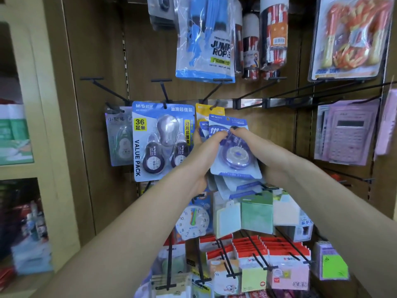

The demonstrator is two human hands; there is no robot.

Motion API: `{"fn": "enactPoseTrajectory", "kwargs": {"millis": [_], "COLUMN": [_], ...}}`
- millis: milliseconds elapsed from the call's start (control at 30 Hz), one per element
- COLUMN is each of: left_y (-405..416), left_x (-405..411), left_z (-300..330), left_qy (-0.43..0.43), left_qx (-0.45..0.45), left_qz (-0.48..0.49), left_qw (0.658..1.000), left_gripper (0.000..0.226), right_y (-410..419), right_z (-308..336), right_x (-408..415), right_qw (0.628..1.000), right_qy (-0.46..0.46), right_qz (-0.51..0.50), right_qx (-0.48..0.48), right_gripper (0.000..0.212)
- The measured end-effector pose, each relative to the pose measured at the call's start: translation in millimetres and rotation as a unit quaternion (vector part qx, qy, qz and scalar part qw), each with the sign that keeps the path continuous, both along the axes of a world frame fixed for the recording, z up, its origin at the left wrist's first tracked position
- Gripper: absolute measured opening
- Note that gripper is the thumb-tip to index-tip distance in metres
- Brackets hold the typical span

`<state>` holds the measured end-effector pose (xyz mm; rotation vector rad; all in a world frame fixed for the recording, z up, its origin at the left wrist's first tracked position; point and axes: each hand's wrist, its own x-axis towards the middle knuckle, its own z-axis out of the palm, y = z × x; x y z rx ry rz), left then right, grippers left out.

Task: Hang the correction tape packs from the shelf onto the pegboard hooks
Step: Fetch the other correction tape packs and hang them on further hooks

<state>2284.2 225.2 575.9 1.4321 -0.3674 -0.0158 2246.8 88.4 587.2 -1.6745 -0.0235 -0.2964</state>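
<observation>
Both my hands hold a stack of blue-and-purple correction tape packs (234, 155) in front of the pegboard. My left hand (202, 155) grips the stack from its left side, fingers curled over the front pack. My right hand (255, 145) grips it from the right, fingertips on the clear blister. More packs of the same kind fan out below the front one. Just above the stack, a yellow-topped pack (206, 111) hangs on a black hook (211, 91). A blue value pack of correction tapes (161, 140) hangs on the hook to the left.
Several bare black hooks (268, 92) stick out from the metal rail to the right. Jump rope bags (204, 39) hang above, calculators (345, 132) at the right, sticky notes (255, 214) and a toy clock (193, 220) below. A cream shelf unit (53, 147) stands at the left.
</observation>
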Motion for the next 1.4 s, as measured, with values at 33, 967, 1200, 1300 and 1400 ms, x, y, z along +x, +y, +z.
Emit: {"fn": "enactPoseTrajectory", "kwargs": {"millis": [33, 967, 1200, 1300, 1400], "left_y": [-2, 11, 12, 11, 11], "left_x": [6, -32, -32, -34, -35], "left_z": [3, -17, -22, -20, -19], "left_qy": [0.001, -0.142, -0.137, -0.142, -0.147], "left_qx": [-0.003, -0.041, -0.054, -0.058, -0.062], "left_qz": [0.007, 0.014, 0.004, 0.002, -0.005], "left_qw": [1.000, 0.989, 0.989, 0.988, 0.987], "left_gripper": [0.051, 0.041, 0.042, 0.042, 0.039], "right_y": [-3, 10, 15, 15, 9], "right_z": [0, -43, -49, -46, -49], "right_x": [3, -42, -52, -49, -53], "right_qw": [0.999, 0.994, 0.991, 0.992, 0.991], "right_qy": [0.000, -0.076, -0.092, -0.087, -0.078], "right_qz": [0.032, 0.001, 0.024, 0.030, 0.083], "right_qx": [0.019, 0.076, 0.093, 0.083, 0.063], "right_gripper": [0.049, 0.037, 0.029, 0.028, 0.033]}}
